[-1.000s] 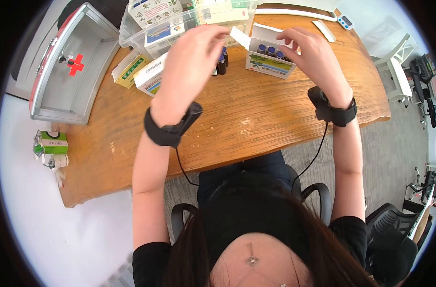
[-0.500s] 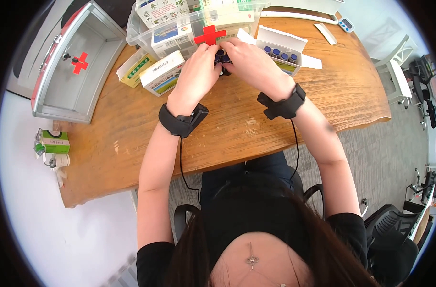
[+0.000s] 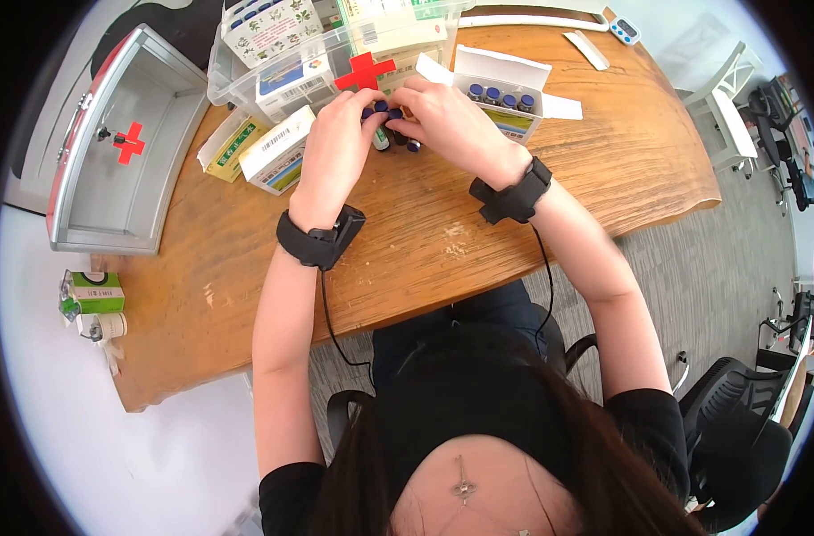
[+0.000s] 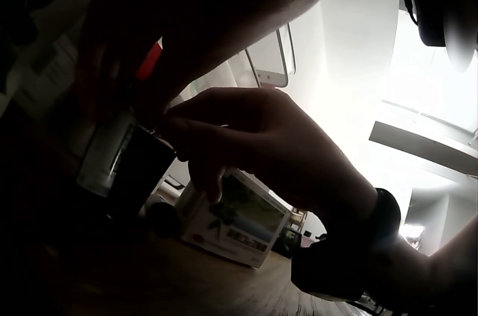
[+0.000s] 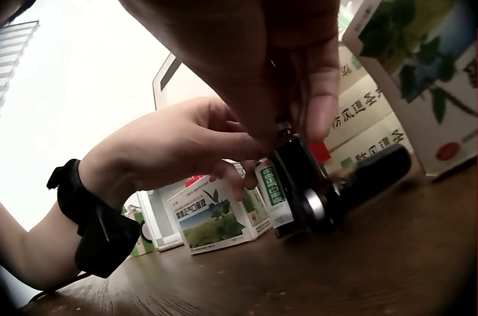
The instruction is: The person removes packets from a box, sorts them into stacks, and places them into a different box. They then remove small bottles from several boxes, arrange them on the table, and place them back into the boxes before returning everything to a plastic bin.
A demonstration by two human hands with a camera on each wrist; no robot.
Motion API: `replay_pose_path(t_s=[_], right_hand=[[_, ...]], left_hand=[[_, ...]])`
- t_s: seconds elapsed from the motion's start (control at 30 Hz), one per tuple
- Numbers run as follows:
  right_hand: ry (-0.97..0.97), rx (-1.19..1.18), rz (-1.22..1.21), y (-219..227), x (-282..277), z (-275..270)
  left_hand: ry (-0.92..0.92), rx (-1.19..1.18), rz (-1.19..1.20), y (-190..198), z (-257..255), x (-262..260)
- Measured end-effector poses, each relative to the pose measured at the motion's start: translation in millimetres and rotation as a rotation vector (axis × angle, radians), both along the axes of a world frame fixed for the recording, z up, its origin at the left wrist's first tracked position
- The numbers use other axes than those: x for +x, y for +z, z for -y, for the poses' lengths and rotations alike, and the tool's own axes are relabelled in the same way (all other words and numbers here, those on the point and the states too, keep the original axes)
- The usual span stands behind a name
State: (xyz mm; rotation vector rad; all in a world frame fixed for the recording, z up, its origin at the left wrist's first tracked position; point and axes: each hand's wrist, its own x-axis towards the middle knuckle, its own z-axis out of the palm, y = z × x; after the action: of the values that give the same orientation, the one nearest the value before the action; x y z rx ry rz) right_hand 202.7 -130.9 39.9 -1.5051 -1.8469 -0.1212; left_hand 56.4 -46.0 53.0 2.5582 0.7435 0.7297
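Note:
Small dark vials with blue caps [image 3: 382, 106] stand bunched between the two hands in the head view. My left hand [image 3: 333, 154] has its fingers curled round the left side of the bunch, by a vial with a green-and-white label [image 5: 275, 193]. From the right, my right hand [image 3: 460, 127] pinches vials near their caps; in the right wrist view its fingertips are at the neck of a dark vial [image 5: 296, 163]. Another vial [image 5: 376, 174] lies on its side beside them. An open white box [image 3: 512, 123] holding several vials is right of my right hand.
A clear bin [image 3: 233, 89] of medicine boxes stands behind the hands. Left are a white box [image 3: 277, 154], a yellow box [image 3: 231, 147] and an open case with a red cross [image 3: 112, 201]. A white strip [image 3: 586, 50] and a timer [image 3: 625, 30] lie back right.
My right hand has left the open box and joined my left hand at the loose vials. The box's right flap now sticks outward. One vial now lies tipped beside the bunch.

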Motion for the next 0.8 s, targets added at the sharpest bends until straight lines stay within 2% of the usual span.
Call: replay_pose_path(t_s=[0.27,0.47,0.57,0.63,0.73,0.8], right_hand=[[0.025,-0.041,-0.091,-7.8,5.4,0.4],[0.014,-0.138,-0.223,10.4,12.7,12.6],[0.014,-0.118,-0.237,9.3,15.5,19.8],[-0.029,-0.094,-0.418,6.8,17.9,29.1],[-0.078,-0.020,-0.475,15.2,26.8,41.8],[-0.144,-0.049,-0.421,28.5,35.5,56.2]], left_hand=[[-0.010,0.016,0.078,-5.2,-0.5,-1.1],[0.005,0.059,0.062,2.2,2.8,-9.2],[0.031,0.062,0.115,22.6,13.7,-16.1],[0.061,0.055,0.155,47.0,27.6,-22.3],[0.090,0.078,0.253,75.4,45.4,-19.5],[-0.103,0.125,0.413,80.6,47.4,-8.2]])
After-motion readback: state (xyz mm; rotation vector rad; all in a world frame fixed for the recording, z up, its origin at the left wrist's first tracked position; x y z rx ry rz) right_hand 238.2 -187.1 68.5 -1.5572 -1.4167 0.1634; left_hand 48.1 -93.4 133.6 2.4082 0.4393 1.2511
